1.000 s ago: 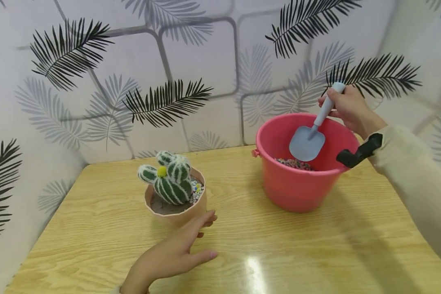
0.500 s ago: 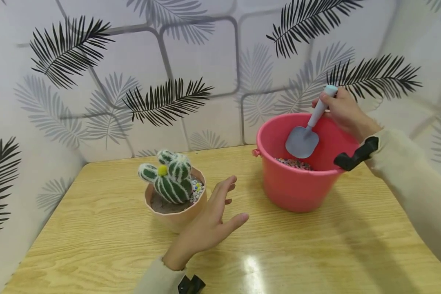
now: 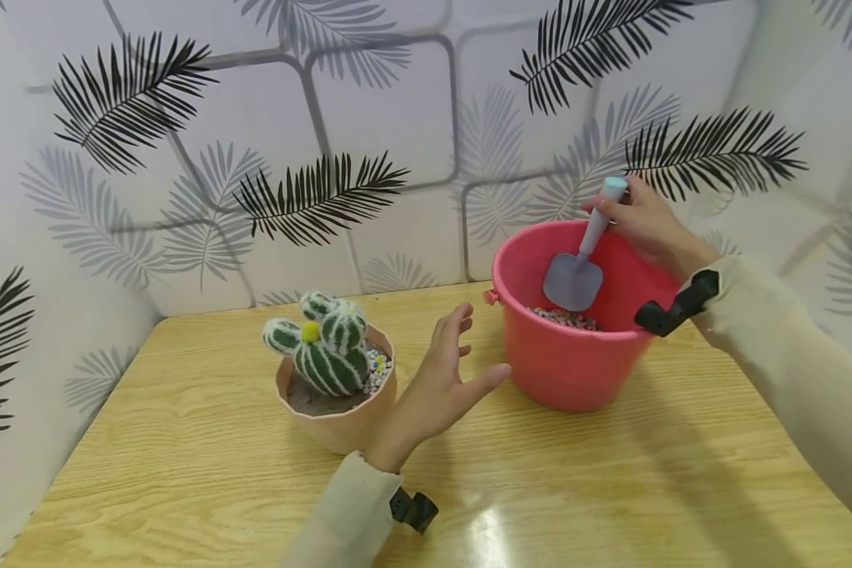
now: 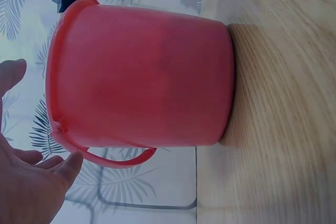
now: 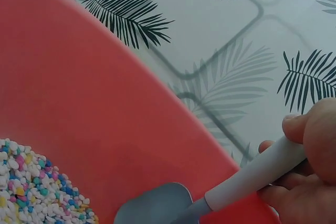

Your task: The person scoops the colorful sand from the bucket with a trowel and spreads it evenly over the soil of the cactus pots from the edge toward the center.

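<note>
Head view: I had the right hand (image 3: 646,221) gripping the scoop (image 3: 577,274), which slanted down-left from its fingers into the bucket (image 3: 575,369), toward the pebbles (image 3: 562,318); left hand (image 3: 442,388) hung farther off, fingers loose.

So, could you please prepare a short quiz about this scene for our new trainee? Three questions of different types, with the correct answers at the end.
1. What does the right hand hold?
2. True or false: the pebbles in the bucket are all one colour.
3. Which hand is nearer to the cactus pot?
A) the right hand
B) the left hand
C) both are equally near

Key:
1. A small shovel.
2. False; white, pink, blue and yellow ones are mixed together.
3. B.
</note>
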Action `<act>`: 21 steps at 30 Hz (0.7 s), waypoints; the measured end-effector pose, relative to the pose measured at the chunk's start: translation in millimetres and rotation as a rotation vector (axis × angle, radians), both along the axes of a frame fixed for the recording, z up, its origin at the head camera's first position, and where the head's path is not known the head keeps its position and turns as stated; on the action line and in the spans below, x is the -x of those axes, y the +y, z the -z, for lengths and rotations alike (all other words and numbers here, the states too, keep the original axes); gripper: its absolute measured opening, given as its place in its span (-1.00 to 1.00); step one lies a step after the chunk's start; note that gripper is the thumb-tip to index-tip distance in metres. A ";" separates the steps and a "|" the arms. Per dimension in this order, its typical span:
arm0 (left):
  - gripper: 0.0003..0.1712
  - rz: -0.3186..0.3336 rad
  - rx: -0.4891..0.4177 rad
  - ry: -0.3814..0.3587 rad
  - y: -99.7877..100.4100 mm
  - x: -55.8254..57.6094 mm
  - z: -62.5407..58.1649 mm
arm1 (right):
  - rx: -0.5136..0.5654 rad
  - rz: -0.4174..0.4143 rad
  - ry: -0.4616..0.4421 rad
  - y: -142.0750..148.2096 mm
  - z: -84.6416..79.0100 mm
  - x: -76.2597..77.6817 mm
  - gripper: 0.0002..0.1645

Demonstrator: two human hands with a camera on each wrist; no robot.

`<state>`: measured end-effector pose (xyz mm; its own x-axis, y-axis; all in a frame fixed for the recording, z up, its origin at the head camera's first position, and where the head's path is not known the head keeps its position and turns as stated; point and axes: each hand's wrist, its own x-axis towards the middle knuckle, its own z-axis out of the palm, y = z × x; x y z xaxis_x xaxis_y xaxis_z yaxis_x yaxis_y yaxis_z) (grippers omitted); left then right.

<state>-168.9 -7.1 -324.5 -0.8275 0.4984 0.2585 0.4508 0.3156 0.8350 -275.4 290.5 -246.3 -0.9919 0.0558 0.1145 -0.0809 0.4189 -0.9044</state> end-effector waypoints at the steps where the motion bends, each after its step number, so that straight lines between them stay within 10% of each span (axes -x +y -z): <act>1: -0.02 -0.003 -0.004 0.001 2.4 1.8 0.0 | -0.016 0.001 0.001 0.0 0.6 -0.2 -0.73; 21: 0.01 -0.056 -0.083 -0.001 33.3 26.7 -0.8 | -0.057 -0.092 -0.093 3.8 9.0 -4.3 -0.75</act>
<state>-195.5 26.2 -323.7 -0.8536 0.4286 0.2961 0.4338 0.2702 0.8596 -271.2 294.3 -255.4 -0.9989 -0.0403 0.0219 -0.0381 0.4641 -0.8850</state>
